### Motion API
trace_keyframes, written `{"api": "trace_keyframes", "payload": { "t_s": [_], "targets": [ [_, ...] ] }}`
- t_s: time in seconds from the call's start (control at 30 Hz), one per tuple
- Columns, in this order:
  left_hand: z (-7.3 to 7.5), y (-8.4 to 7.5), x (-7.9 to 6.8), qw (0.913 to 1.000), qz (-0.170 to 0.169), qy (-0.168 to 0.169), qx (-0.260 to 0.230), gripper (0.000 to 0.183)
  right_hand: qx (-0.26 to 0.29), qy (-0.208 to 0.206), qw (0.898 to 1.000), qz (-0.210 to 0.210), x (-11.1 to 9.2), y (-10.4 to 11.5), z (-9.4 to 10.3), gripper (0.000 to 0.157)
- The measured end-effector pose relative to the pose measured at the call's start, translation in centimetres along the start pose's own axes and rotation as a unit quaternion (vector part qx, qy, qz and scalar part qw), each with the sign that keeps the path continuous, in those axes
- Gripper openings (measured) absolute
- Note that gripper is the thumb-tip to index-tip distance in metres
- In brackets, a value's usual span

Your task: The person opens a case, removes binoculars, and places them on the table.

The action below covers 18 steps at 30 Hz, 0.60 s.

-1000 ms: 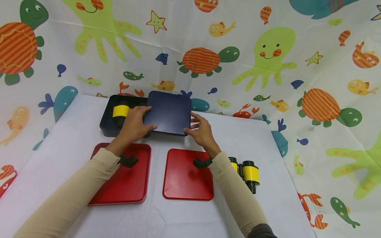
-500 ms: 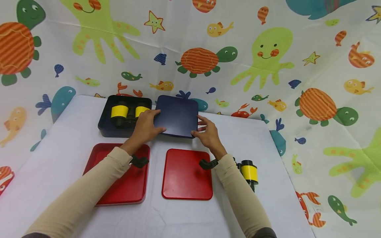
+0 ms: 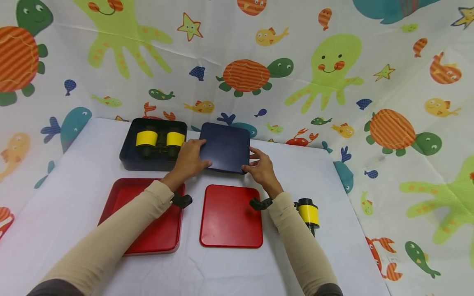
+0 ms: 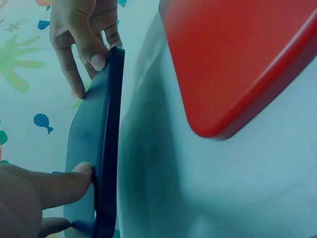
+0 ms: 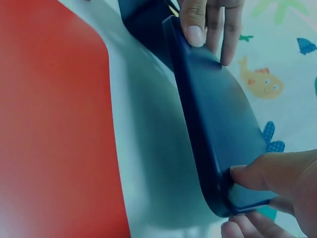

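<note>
Sea-creature cloth [image 3: 229, 37] backs your white bench [image 3: 211, 273], and you've got a tilted blue lid [image 3: 225, 148]: left hand [image 3: 190, 159] gripping its left side, right hand [image 3: 263, 167] pinching its right, thumbs and fingers parted. Just left sits the dark box [image 3: 148, 165] holding binoculars [image 3: 161, 142]; nearer you, red tray [image 3: 163, 230], red lid [image 3: 230, 218], second binoculars [image 3: 308, 214].

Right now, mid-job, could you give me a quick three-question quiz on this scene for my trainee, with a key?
1. What do the left hand and right hand both hold?
2. True or false: the dark box is covered.
3. Fill in: in the head view, the red lid lies to the ___ of the red box.

Key:
1. The dark blue lid.
2. False; yellow-banded binoculars show inside the uncovered dark box.
3. Right.
</note>
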<state>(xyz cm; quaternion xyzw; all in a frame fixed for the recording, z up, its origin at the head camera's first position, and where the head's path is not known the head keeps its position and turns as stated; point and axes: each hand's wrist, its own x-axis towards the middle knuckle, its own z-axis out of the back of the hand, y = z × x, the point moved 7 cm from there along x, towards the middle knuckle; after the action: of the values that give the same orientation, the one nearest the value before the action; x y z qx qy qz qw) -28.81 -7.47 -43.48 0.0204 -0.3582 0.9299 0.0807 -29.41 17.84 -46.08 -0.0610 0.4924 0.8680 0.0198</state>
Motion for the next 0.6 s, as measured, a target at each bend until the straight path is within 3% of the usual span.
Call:
{"api": "trace_keyframes", "payload": {
  "t_s": [0.37, 0.6],
  "targets": [
    [-1.4, 0.2, 0.2, 0.9995, 0.017, 0.015, 0.023, 0.082, -0.005, 0.0, 1.0, -0.017, 0.4, -1.3, 0.0, 0.079],
    [-2.5, 0.6, 0.5, 0.9974, 0.036, 0.042, 0.045, 0.084, -0.026, 0.003, 0.999, -0.02, 0.6, -1.7, -0.1, 0.079]
  ]
}}
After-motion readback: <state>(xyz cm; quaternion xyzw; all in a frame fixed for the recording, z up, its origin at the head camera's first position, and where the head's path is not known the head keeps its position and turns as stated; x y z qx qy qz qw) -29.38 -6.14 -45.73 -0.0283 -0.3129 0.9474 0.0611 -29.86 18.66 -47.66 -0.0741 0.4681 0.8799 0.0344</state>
